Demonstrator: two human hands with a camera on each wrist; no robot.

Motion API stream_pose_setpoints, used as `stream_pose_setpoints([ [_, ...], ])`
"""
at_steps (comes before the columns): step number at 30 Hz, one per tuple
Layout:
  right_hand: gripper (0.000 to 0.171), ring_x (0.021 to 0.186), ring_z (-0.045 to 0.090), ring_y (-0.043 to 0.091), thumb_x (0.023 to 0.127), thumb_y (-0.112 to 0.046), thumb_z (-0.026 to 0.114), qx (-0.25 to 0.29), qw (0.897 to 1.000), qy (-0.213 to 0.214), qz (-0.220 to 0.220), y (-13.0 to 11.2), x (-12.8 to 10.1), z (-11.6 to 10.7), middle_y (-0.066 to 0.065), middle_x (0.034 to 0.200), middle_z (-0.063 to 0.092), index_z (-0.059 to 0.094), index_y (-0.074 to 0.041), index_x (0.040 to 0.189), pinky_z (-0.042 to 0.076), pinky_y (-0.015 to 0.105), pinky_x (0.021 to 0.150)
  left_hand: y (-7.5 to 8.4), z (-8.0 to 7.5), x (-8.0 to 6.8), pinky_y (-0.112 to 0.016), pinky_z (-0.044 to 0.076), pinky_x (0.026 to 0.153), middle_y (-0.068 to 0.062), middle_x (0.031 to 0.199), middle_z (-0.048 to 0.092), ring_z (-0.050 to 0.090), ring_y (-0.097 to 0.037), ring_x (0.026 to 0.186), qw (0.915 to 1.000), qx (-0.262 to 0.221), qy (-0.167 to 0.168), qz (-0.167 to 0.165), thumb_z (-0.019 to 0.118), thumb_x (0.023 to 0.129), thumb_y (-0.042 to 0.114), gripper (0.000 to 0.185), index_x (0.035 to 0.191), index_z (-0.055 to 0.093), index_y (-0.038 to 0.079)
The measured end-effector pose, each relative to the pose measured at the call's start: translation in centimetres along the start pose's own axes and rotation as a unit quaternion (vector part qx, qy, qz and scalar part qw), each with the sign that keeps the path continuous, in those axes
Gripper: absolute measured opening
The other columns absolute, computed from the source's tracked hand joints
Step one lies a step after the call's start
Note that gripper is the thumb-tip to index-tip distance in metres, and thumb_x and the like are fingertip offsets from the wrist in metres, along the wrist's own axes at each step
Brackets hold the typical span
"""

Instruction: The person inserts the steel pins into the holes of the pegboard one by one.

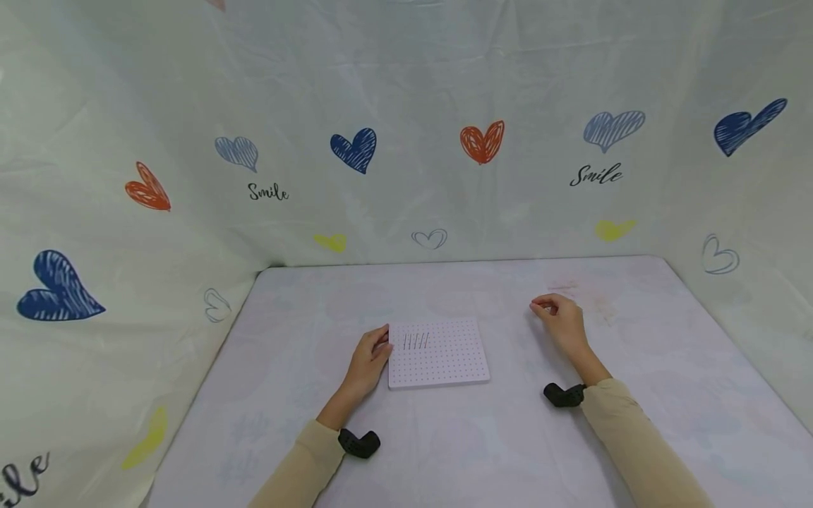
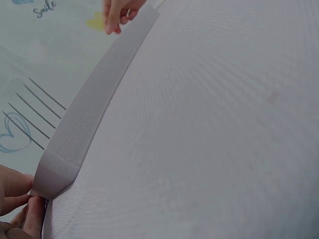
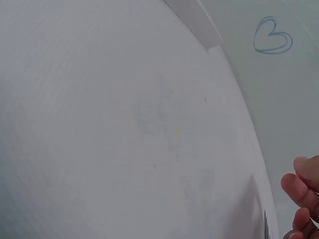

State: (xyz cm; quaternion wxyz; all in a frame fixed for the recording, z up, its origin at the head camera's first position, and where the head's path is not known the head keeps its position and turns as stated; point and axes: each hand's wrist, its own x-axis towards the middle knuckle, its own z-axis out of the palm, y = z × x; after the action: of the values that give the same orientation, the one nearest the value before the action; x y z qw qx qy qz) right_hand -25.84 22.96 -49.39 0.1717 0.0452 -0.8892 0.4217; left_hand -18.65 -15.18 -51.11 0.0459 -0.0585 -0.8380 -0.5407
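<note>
A white board [image 1: 444, 367] with a grid of small holes lies flat on the table. Several thin dark pins [image 1: 416, 341] stand in a row near its upper left. My left hand [image 1: 368, 363] grips the board's left edge, thumb and fingers at the corner in the left wrist view. To the right of the board, my right hand [image 1: 562, 324] is held over the table with fingers bent and thumb close to the index finger. Whether something thin is between those fingertips [image 3: 294, 185], I cannot tell. Thin dark slivers [image 3: 266, 224] show just below them in the right wrist view.
A pale cloth covers the table [image 1: 305, 310]. Faint reddish marks [image 1: 563, 286] show on it beyond the right hand. Behind and beside the table hangs a white curtain [image 1: 406, 204] printed with hearts. Each wrist carries a black camera [image 1: 359, 444].
</note>
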Motion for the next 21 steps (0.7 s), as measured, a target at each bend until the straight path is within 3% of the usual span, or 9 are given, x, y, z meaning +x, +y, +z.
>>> stream_pose_setpoints([
  [16,0.016,0.075,0.052,0.023,0.093,-0.007,0.069,-0.031,0.997,0.031,0.057,1.8,0.5,-0.9,0.019,0.086,0.068,0.073,0.007,0.096,0.039,0.025,0.061,0.0,0.0,0.0,-0.043,0.044,0.109,-0.023,0.132,0.05,0.05,-0.034,0.125,1.0,-0.003,-0.002,0.001,0.053,0.1,-0.001,0.046,0.144,0.042,-0.01],
  [21,0.014,0.076,0.055,0.024,0.091,-0.005,0.071,-0.036,0.997,0.05,0.049,2.3,0.7,-0.8,0.019,0.084,0.068,0.074,0.008,0.093,0.039,0.023,0.062,0.1,-0.1,0.0,-0.043,0.043,0.109,-0.023,0.133,0.05,0.05,-0.034,0.126,1.0,-0.003,-0.003,-0.002,0.053,0.101,0.0,0.046,0.145,0.042,-0.009],
])
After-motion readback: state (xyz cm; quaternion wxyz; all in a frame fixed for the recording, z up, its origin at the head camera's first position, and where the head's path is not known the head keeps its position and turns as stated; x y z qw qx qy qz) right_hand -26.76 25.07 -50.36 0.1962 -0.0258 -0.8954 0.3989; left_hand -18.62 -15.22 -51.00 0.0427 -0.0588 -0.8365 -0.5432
